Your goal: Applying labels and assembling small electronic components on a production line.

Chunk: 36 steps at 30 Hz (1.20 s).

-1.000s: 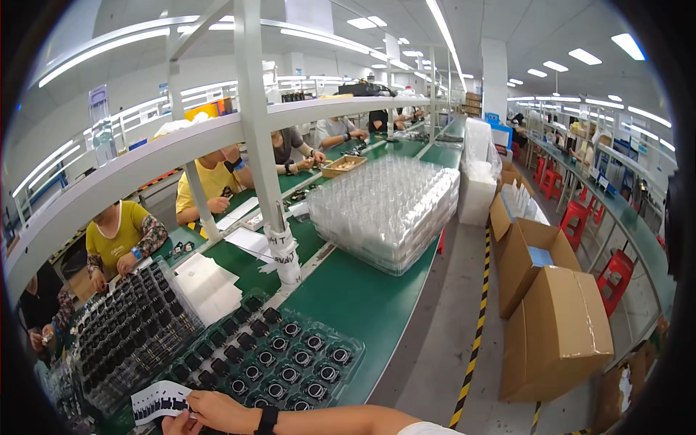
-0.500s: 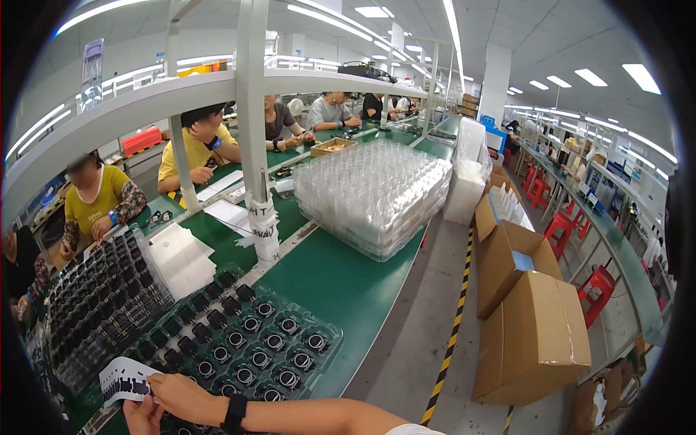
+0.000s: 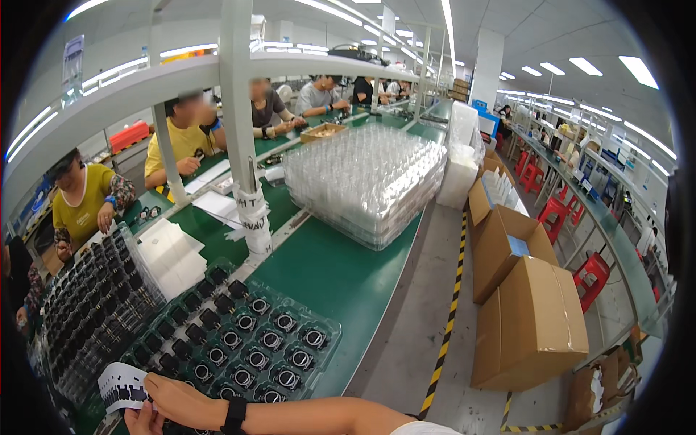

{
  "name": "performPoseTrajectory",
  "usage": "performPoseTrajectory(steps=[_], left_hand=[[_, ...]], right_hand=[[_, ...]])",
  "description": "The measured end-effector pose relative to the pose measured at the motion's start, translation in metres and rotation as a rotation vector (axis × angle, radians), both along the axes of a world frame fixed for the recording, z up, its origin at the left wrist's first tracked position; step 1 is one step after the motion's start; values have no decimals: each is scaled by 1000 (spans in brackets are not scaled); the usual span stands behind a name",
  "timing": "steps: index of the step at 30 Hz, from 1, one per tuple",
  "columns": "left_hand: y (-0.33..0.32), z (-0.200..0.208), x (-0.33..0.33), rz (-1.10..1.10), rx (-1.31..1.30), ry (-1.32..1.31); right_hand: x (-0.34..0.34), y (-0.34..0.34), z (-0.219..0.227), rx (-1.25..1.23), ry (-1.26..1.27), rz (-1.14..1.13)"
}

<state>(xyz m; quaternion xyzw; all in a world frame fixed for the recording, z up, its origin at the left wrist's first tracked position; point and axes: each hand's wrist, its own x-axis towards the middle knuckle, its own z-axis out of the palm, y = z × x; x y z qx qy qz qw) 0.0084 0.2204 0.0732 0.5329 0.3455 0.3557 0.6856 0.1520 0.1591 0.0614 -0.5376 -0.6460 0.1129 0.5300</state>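
Note:
A white sheet with black die-cut stickers is held up at the lower left. My left hand pinches its lower edge, thumb on top; most of that hand is cut off by the picture's edge. Over the sheet's right side my right hand is closed, its fingertips at the sheet's edge and partly hidden. A black band circles the right wrist. Just beyond my hands lies a clear plastic tray, its pockets holding small black parts, several with round silver rings.
Filled trays lean in a stack at left, beside white sheets. A tall stack of clear trays stands farther along the green table. A white post rises from it. Co-workers sit across. Cardboard boxes line the floor at right.
The view has tilted slightly, so the surroundings sit a little higher and farther left. Both hands stay on the sticker sheet, which has turned slightly.

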Motion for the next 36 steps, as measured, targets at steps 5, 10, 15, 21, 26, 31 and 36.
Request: performPoseTrajectory(steps=[5,10,15,21,26,31,36], left_hand=[[4,-3,4,-29,-14,20],[9,-9,4,-36,-21,85],[4,-10,5,-1,8,98],[5,-12,2,23,59,38],[5,-12,-2,67,64,20],[4,-12,-1,83,86,4],[-5,-3,4,140,143,-30]], right_hand=[[2,5,-8,122,-30,-127],[5,6,-5,-16,7,-153],[1,0,-5,19,-4,-148],[2,-3,1,-6,-55,-46],[-1,-3,3,56,-69,-39],[1,-4,8,87,-69,-46],[4,-4,12,219,-64,-21]])
